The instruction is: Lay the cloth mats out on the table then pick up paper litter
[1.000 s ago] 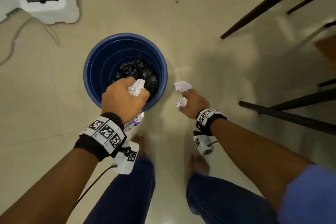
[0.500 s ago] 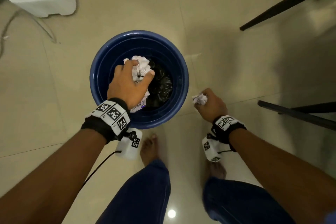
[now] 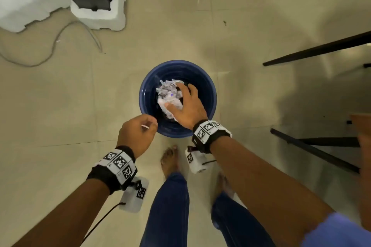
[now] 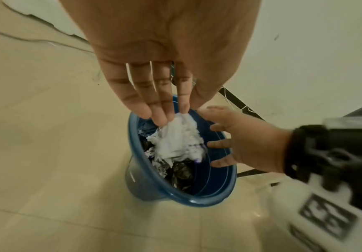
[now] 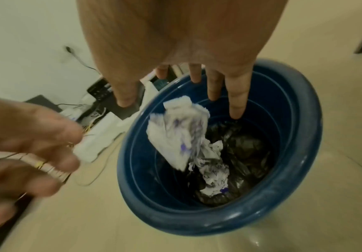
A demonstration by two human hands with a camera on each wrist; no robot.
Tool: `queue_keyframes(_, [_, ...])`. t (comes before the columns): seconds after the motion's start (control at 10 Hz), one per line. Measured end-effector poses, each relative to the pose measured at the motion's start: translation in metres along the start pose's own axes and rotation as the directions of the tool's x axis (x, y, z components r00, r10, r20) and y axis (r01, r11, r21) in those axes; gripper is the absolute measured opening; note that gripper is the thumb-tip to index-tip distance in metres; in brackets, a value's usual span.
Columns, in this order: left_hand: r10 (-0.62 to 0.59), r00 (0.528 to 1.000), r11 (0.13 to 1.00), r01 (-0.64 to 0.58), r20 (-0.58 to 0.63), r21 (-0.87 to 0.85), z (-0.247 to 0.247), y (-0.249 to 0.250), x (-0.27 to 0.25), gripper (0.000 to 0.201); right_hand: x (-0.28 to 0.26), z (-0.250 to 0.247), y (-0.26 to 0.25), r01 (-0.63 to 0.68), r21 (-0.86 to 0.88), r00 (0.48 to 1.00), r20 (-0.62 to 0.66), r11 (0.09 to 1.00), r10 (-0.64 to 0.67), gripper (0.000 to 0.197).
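— On the floor before your feet, what stands there?
— A blue bin [image 3: 208, 94]. Your right hand [image 3: 188, 106] is spread over it, fingers wide, gripping nothing; your left hand [image 3: 136, 134] hangs beside the rim, loosely curled, empty.
— And the paper?
— A crumpled paper wad [image 5: 180, 131] sits inside the bin's mouth.

Crumpled paper [image 3: 169, 94] partly blocks the blue bin's [image 3: 210, 94] mouth.

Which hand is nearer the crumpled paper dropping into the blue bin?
Right. The right hand is spread over the blue bin, directly above the crumpled paper; the left hand sits outside the rim, loosely curled.
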State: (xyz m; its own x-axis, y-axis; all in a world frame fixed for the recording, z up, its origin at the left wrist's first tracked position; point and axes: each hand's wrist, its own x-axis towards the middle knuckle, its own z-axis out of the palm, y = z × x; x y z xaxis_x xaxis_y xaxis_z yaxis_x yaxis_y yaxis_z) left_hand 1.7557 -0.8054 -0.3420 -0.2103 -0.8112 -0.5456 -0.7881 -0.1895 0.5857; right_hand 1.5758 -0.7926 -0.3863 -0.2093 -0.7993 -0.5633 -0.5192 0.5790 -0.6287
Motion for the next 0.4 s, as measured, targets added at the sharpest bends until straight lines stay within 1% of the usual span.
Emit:
queue_keyframes(0.1, [0.021,0.999,0.998,-0.023,0.036,0.050,-0.015,-0.004,-0.015,0.009,0.006,-0.005,-0.008,-0.153,-0.040,0.987,-0.051,0.987,0.151,0.044])
queue_keyframes(0.2, [0.032,0.997,0.996,-0.037,0.075,0.075,-0.026,0.001,-0.028,0.008,-0.015,-0.026,-0.013,-0.161,0.083,0.983,-0.075,0.984,0.167,0.020])
queue_keyframes(0.3, [0.066,0.994,0.992,-0.075,0.091,0.102,-0.034,0.020,-0.041,0.010,-0.053,-0.050,0.000,-0.127,0.121,0.982,-0.122,0.984,0.142,0.009])
queue_keyframes(0.4, [0.109,0.992,0.991,-0.113,0.058,0.066,-0.037,0.044,-0.062,0.007,-0.100,-0.070,0.018,-0.088,0.095,0.982,-0.158,0.992,0.103,0.006])
